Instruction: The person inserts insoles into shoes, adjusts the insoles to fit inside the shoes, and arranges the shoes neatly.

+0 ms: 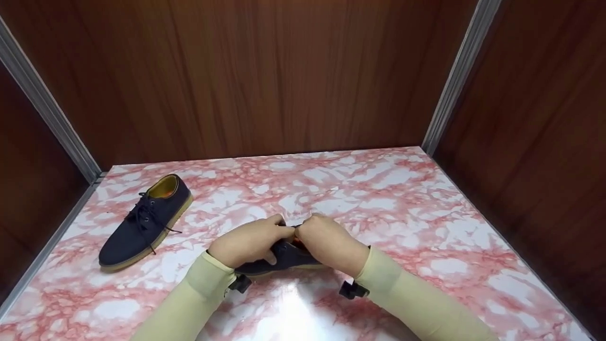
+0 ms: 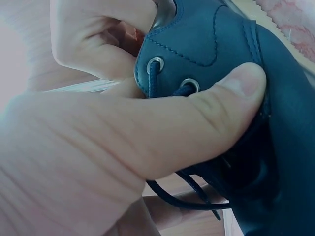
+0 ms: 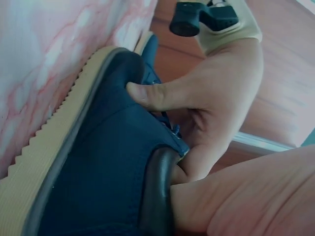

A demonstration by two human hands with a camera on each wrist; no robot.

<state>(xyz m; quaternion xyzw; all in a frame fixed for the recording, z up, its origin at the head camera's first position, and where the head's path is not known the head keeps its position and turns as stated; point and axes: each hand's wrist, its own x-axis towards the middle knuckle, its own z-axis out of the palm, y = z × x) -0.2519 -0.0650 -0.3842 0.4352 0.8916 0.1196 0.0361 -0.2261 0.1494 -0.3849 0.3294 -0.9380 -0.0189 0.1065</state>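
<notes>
A dark blue lace-up shoe (image 1: 289, 260) with a tan sole lies side-on on the table, toe to the left. My left hand (image 1: 251, 241) grips its front part, with the thumb (image 2: 236, 93) laid across the side by the metal eyelets. At the shoe's collar (image 3: 160, 187), my right hand (image 1: 331, 244) has its fingers curled at the opening, pinching the upper's edge near the top eyelet. What lies inside those fingers is partly hidden. Dark laces (image 2: 187, 196) hang below the left thumb in the left wrist view.
A matching blue shoe (image 1: 137, 232) with loose laces stands at the table's left, toe toward the near left. The red-and-white marbled table (image 1: 378, 203) is bounded by brown wood panels (image 1: 284, 80) with metal corner posts. Each wrist carries a small black camera (image 1: 352, 290).
</notes>
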